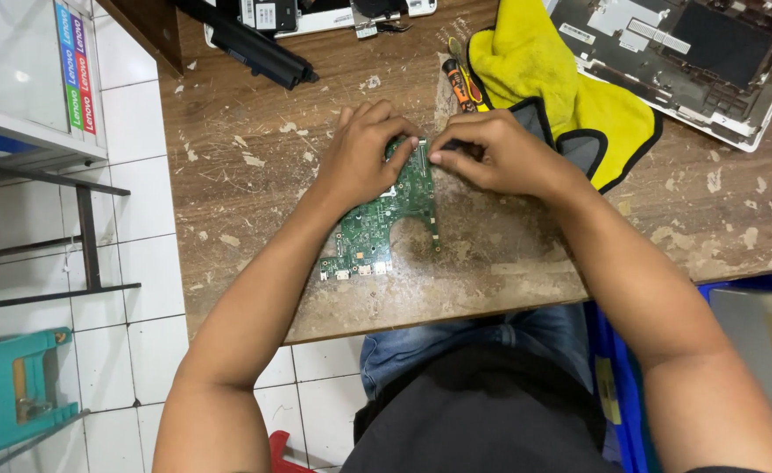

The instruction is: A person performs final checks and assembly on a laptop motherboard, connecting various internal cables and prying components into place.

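Where both hands meet on the worn wooden table, I count one green circuit board, lying flat with its far edge under the fingers. My left hand rests palm-down on that far edge, fingers curled and pressing the board; I read it as closed on the board. My right hand is bent at the wrist, thumb and forefinger pinched together at the board's far corner, touching the left fingertips; whether a small tool sits in that pinch I cannot tell. Both forearms run toward the grip from the near table edge, converging. Just beyond the right hand lies one yellow cloth with dark trim, and beside it one orange-handled screwdriver. Farther off, beyond the left hand, lies one black battery bar; beyond the cloth, one opened laptop chassis.
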